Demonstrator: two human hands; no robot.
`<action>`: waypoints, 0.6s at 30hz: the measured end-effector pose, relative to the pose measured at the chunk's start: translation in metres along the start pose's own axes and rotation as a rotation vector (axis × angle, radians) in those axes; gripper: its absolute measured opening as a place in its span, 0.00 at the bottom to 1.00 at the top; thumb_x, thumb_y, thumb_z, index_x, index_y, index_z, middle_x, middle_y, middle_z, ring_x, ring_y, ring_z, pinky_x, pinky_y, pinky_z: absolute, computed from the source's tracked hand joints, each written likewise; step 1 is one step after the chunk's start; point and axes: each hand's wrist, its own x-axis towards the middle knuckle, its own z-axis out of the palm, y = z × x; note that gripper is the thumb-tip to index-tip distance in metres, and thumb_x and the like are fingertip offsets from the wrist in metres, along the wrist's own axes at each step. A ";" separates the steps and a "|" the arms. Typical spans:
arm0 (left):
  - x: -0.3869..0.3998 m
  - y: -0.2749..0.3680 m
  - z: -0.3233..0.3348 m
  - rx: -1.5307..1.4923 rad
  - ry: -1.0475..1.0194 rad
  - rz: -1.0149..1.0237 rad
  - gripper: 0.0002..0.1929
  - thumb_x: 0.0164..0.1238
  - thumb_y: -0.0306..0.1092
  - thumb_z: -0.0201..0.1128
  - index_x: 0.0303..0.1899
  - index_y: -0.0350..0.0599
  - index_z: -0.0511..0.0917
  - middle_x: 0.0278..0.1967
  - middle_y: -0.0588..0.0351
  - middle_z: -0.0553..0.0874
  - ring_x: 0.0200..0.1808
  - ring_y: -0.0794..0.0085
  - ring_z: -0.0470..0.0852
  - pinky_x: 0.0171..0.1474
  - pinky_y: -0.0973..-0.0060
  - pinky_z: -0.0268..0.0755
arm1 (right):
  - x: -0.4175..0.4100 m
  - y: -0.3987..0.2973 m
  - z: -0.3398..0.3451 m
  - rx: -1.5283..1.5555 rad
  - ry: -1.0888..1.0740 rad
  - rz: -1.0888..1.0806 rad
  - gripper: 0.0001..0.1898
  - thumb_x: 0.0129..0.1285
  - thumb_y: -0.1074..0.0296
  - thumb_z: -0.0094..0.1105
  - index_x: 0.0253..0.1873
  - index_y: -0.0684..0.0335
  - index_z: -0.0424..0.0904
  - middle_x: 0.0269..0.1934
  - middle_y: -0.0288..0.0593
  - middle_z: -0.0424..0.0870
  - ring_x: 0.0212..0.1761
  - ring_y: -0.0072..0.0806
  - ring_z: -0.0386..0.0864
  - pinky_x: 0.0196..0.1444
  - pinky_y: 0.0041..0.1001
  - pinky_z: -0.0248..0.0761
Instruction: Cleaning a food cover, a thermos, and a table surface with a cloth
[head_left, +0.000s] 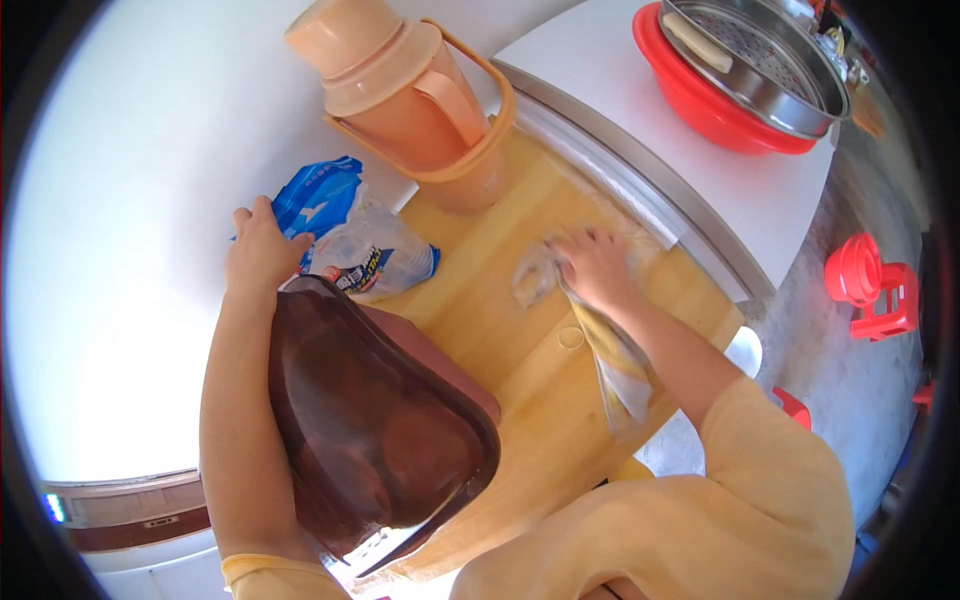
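Observation:
My left hand (266, 251) grips the edge of a blue and clear plastic bag (330, 202), which bears writing and seems to hold stacked clear plastic cups (394, 247). My right hand (596, 270) holds a striped white and yellow cloth (611, 352) against the wooden tabletop (480, 292). Hand and cloth are blurred, and part of the cloth trails toward me. Beneath my left forearm stands a box with a glossy dark brown, see-through lid (375, 412) and a reddish base (427, 345). The contents under the lid are unclear.
A peach-coloured thermos flask (420, 112) with a looped handle stands at the far edge by the white wall (135, 247). Beyond a raised metal-trimmed edge (637, 150), a steel steamer tray (757, 60) rests on a red basin (712, 120). A red stool (889, 304) is at right.

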 end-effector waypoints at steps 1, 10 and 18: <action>-0.001 0.002 -0.001 -0.013 0.023 0.018 0.32 0.51 0.44 0.72 0.55 0.45 0.67 0.54 0.44 0.73 0.51 0.46 0.80 0.50 0.55 0.75 | 0.015 0.001 0.000 -0.005 0.002 0.008 0.19 0.54 0.63 0.62 0.53 0.44 0.81 0.58 0.38 0.75 0.55 0.41 0.71 0.50 0.44 0.59; -0.005 -0.005 -0.001 -0.036 0.008 -0.038 0.38 0.42 0.44 0.77 0.56 0.44 0.66 0.60 0.43 0.67 0.50 0.47 0.81 0.48 0.57 0.77 | -0.005 -0.024 -0.018 0.048 0.098 0.077 0.40 0.47 0.53 0.70 0.68 0.42 0.63 0.70 0.48 0.55 0.70 0.54 0.53 0.65 0.53 0.50; -0.025 0.010 -0.016 -0.193 0.108 -0.024 0.47 0.39 0.48 0.78 0.63 0.49 0.63 0.66 0.46 0.60 0.58 0.48 0.74 0.51 0.57 0.75 | -0.117 0.011 -0.024 0.628 -0.058 0.471 0.25 0.58 0.63 0.65 0.59 0.62 0.73 0.46 0.50 0.81 0.46 0.41 0.80 0.50 0.35 0.72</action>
